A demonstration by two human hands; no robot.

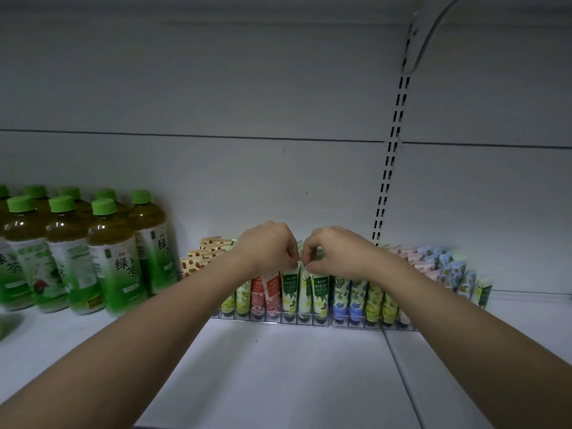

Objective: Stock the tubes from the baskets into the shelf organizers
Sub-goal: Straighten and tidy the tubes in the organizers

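A: Reaching in over the white shelf, both arms meet at twelve o'clock. Left hand and right hand each pinch the top of a white-green tube.

B: It's standing in the clear organizer, among its neighbours. Green tea bottles at nine o'clock.

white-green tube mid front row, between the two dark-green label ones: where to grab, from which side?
Pinch the flat crimped top of the white-green tube, coming from above. It stands cap-down in the clear organizer, tubes close on both sides, so only the top edge is free. Both the left hand and right hand pinch there now.
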